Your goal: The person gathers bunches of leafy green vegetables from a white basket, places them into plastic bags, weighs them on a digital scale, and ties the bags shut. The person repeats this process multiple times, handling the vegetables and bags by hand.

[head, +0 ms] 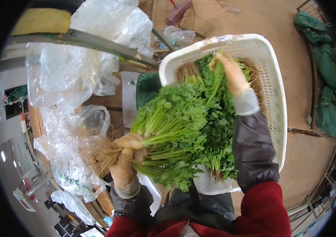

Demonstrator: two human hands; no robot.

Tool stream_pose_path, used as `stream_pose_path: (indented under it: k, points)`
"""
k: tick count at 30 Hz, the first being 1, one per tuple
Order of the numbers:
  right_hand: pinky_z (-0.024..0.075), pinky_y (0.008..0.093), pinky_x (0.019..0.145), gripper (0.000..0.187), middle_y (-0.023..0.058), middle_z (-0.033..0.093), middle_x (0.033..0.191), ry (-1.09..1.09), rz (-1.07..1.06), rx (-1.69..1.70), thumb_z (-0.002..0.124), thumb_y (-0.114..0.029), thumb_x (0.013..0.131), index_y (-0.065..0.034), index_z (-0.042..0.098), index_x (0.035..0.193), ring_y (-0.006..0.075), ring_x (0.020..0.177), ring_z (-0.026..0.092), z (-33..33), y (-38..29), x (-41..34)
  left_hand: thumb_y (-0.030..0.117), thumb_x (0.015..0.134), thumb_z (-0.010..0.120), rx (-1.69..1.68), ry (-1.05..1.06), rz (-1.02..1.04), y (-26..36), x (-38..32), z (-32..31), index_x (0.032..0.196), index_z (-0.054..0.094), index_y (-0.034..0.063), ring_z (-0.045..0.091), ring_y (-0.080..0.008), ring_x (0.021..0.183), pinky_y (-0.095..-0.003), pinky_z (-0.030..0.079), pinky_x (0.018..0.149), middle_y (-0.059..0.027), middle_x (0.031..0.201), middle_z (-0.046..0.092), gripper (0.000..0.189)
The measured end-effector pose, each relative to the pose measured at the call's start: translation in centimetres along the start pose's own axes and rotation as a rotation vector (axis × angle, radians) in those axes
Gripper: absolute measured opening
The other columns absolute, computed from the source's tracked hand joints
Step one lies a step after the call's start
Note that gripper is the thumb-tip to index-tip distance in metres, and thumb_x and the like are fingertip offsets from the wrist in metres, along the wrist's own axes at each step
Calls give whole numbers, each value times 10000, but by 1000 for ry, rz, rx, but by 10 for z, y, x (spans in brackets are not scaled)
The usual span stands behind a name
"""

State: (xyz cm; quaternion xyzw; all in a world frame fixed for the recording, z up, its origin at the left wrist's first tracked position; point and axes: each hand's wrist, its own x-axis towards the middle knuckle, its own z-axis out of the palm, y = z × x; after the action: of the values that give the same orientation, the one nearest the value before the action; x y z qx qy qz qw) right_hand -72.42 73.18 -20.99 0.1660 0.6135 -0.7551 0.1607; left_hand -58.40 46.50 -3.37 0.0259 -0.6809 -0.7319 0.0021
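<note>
My left hand (pixel 129 155), in a pale glove, grips a thick bunch of leafy green herbs (pixel 168 118), which look like Chinese celery or coriander. Its brown roots (pixel 105 154) stick out to the left of my fist; the leaves spread right, partly over a white plastic basket (pixel 277 118). Inside the basket, my gloved right hand (pixel 230 72) is closed around a few green stems (pixel 217 78), slightly blurred. More herbs lie below it, with a root clump (pixel 187 72) at the far left and longer roots (pixel 251 71) along the right wall.
Clear plastic bags (pixel 64 74) hang over a metal frame (pixel 102 44) on the left. Green bundles (pixel 328 68) lie in a rack on the right. A purple dustpan or broom head (pixel 179 13) is on the brown floor (pixel 245 17) beyond the basket.
</note>
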Motion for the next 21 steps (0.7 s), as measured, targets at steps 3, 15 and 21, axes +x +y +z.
stream_pose_path:
  k: [3,15,21]
  points:
    - [400,321,927,279,87,596,1072,-86,-252,108,498,-181,889,-46,555,1126,214,1024,539,27,-40,-67,325,832,612,3,-1,-40,0,-1,-2,848,614,-22,472,-149,588,-251,357,539,-84,662,531,347]
    - [403,409,916,538,209,495,1167,-410,-810,-505,542,-68,798,8,334,1288,365,1061,502,113,-46,-181,257,823,646,-39,116,-237,-7,-20,-1,1017,573,-14,569,-148,794,-244,468,658,-80,948,581,340]
    - [345,396,971,653,228,423,1251,-377,-742,-238,564,-143,832,7,218,1366,388,1143,434,115,-58,-195,240,792,672,158,-174,-224,-7,-24,-3,888,618,3,579,-172,752,-264,467,638,-90,890,597,261]
